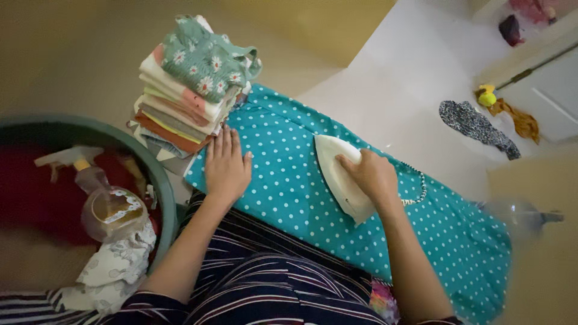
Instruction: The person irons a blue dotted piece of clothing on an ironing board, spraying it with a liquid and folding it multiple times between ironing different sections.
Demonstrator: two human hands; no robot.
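A teal cloth with white dots [289, 174] lies spread over a flat board. My right hand [373, 176] grips a white iron [337, 174] that rests on the cloth near its middle. My left hand [227, 165] lies flat, fingers together, on the cloth's left end. It touches the base of a tall stack of folded clothes [189, 90], topped by a green piece with white flowers. A braided cord [418, 189] runs from the iron past my right wrist.
A round dark green basin [158, 174] at the left holds red cloth, a spray bottle [96, 180] and white lace fabric. On the white floor at the upper right lie a dark patterned cloth [475, 127], a mustard cloth and a small yellow-green ball [486, 98].
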